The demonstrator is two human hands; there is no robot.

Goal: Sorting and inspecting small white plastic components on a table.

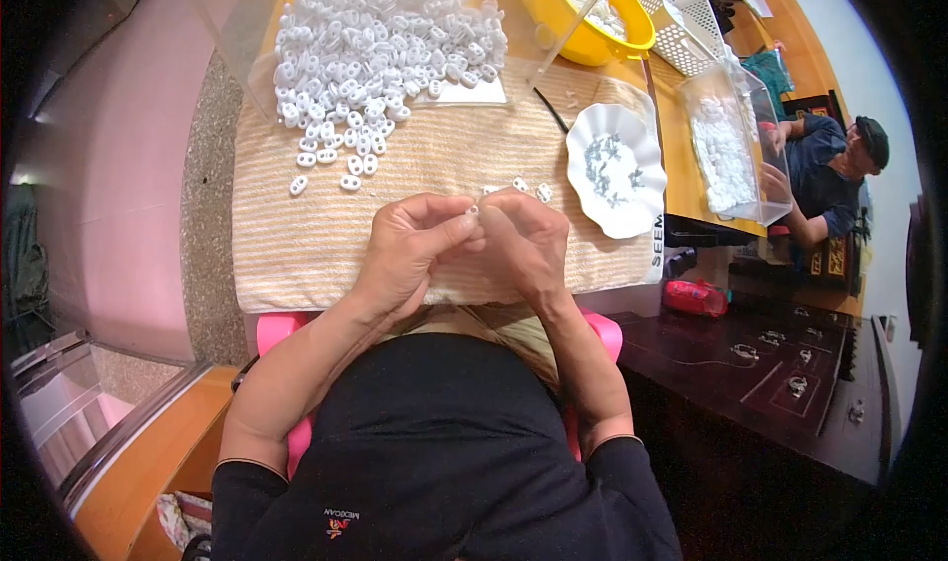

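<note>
My left hand and my right hand meet over the near part of a striped tan towel. Between the left thumb and index finger is a small white plastic piece. The right fingers are closed against it, and whatever they hold is hidden. Just beyond the right hand lie a few white two-holed pieces. A large heap of similar oval white pieces spills onto the towel from the far side. To the right, a white scalloped dish holds many tiny grey parts.
A thin black stick lies beside the dish. Farther right are a yellow basin, a perforated white basket and a clear box of white pieces. A person sits there. A red package rests on a dark surface.
</note>
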